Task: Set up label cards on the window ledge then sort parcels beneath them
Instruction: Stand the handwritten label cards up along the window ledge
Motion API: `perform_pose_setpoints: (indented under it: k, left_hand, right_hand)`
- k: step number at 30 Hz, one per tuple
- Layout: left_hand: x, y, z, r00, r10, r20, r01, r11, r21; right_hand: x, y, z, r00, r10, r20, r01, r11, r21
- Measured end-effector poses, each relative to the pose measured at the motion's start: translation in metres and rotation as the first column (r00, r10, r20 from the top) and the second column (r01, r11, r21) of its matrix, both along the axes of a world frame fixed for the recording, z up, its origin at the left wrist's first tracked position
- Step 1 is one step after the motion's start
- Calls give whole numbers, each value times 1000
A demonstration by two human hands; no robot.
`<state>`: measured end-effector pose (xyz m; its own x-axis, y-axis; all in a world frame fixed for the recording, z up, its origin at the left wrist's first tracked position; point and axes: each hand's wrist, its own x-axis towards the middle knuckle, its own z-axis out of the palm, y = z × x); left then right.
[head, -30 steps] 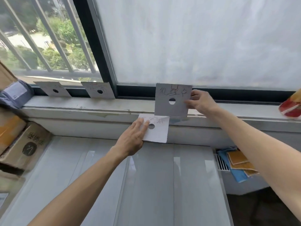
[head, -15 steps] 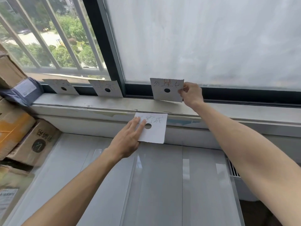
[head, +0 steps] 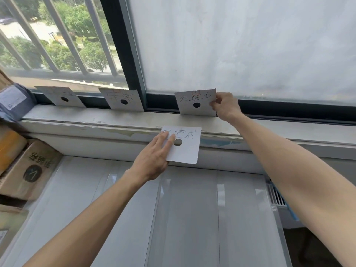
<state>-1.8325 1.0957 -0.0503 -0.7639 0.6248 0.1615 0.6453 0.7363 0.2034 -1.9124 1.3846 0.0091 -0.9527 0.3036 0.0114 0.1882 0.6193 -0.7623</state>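
Label cards: the third grey square cardboard card with a punched hole and handwritten characters (head: 196, 102) stands on the pale window ledge (head: 115, 120), leaning back against the dark window frame (head: 289, 110) under the frosted pane (head: 240, 45). Right hand (head: 224, 106) pinches its right edge, thumb and fingertips on the card. Not let go.

Fourth card, a white square paper card with the same hole and handwriting (head: 184, 145), lies flat against the front face of the ledge, below and slightly left of the third. Left hand (head: 154, 157) presses it there with straight fingers laid on its left part. No curl round it.

Two more grey hole-punched cards already lean against the frame further left: one (head: 123, 100) just beside the vertical mullion, one (head: 61, 97) near the left end.

Step, my read: card setup, three of four placed, sorting not begun. Next move likely needs the right hand to let go without tipping the third card, then the white one lifted and stood further right along the ledge, similar spacing. Thin card, shallow lean, could slide flat.

Brown cardboard parcel boxes (head: 28, 170) stacked at far left, grey poly mailer bag (head: 13, 99) above them. White tiled sill surface (head: 173, 218) below the ledge.
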Motion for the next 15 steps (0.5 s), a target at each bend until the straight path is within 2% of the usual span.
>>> perform_pose_setpoints:
  k: [7, 15]
  left_hand:
    - [-3, -3, -7, 999, -33, -9, 33, 999, -8]
    - [1, 2, -10, 999, -37, 11, 38, 999, -18]
  right_hand:
    - [6, 9, -17, 994, -67, 81, 68, 998, -5]
    - [2, 2, -9, 990, -68, 125, 56, 994, 94]
